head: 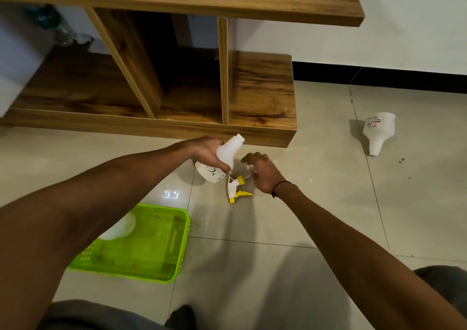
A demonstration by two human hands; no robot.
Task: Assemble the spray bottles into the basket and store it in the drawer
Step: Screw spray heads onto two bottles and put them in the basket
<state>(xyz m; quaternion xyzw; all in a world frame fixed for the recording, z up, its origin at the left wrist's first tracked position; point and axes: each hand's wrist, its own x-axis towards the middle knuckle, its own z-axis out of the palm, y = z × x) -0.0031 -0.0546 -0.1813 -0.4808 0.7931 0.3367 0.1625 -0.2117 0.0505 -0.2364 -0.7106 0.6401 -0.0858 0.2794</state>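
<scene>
My left hand (206,150) grips a white spray bottle (226,155) without its head, tilted with the open neck pointing up and right, just above the floor. On the tiles right below it lies a white and yellow trigger spray head (236,189). Over that head hovers my right hand (262,170), fingers spread, holding nothing. A second white bottle (377,130) lies on its side on the floor at the far right. The green plastic basket (161,261) sits at the lower left; something white (121,227) lies inside it, partly hidden by my left forearm.
A low wooden cabinet (177,125) with open compartments stands straight ahead, its base edge just behind my hands. A white wall with a black skirting (379,76) runs at the right. My knees show at the bottom edge.
</scene>
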